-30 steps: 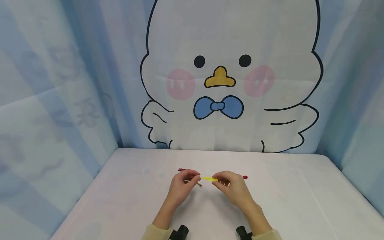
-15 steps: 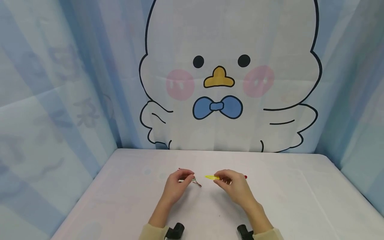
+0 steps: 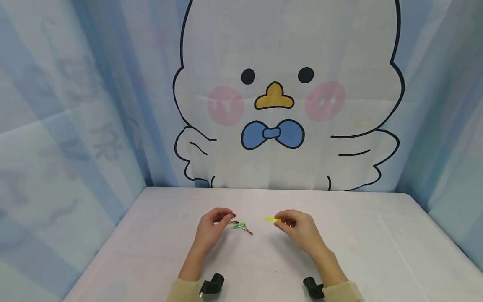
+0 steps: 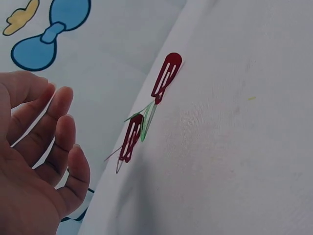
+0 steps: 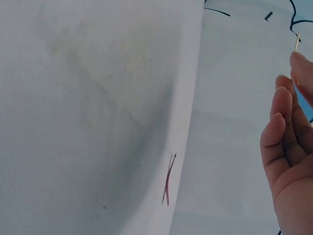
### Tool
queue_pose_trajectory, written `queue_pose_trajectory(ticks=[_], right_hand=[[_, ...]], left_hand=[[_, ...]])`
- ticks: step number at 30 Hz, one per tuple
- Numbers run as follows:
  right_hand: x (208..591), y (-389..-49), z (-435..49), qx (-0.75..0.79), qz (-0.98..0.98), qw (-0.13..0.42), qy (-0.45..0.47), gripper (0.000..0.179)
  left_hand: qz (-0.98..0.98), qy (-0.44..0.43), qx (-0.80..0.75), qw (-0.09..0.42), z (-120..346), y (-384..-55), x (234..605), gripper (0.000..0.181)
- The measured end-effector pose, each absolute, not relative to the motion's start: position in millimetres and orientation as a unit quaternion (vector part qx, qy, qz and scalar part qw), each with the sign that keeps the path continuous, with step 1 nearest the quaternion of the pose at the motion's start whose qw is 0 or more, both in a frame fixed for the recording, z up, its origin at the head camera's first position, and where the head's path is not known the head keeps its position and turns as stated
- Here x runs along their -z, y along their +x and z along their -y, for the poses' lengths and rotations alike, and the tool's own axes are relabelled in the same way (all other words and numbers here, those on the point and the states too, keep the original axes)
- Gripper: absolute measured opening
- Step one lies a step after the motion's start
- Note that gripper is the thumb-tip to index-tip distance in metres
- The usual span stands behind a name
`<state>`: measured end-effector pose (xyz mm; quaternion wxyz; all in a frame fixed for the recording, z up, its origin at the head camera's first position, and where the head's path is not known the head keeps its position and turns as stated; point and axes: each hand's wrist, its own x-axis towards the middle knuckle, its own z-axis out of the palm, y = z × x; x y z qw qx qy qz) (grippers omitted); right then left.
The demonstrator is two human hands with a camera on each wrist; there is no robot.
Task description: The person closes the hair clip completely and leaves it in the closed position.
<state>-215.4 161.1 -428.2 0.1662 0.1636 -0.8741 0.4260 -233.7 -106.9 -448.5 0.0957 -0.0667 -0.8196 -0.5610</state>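
My right hand (image 3: 298, 230) pinches a yellow snap hair clip (image 3: 271, 219) between thumb and fingertips, above the white table. The clip shows edge-on in the right wrist view, past the fingertips. My left hand (image 4: 41, 142) has loosely bent fingers and nothing between them in the left wrist view. Just right of that hand, a small group of snap clips lies on the table: a red clip (image 4: 167, 76), a green clip (image 4: 145, 122) and another red clip (image 4: 131, 137). The green clip (image 3: 239, 225) lies beside the left fingertips in the head view.
Another red clip (image 5: 167, 183) lies on the table in the right wrist view, near the table's edge. Behind the white table (image 3: 370, 243) hangs a curtain (image 3: 279, 163) with a cartoon bird. Blue and white curtains flank both sides.
My left hand has drawn to the left, exposing the green clip and more of the red ones. The right hand has shifted slightly right and back, still pinching the yellow clip.
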Motion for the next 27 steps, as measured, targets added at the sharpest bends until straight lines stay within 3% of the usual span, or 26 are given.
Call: queue_pose_trajectory(ticks=[20, 27], right_hand=[[430, -226, -193, -0.387, 0.910, 0.105, 0.103, 0.012], [434, -232, -208, -0.370, 0.920, 0.091, 0.092, 0.010]], left_hand=[[0.859, -0.017, 0.507, 0.072, 128, -264, 452, 0.016], [0.878, -0.009, 0.477, 0.050, 130, -275, 452, 0.024]])
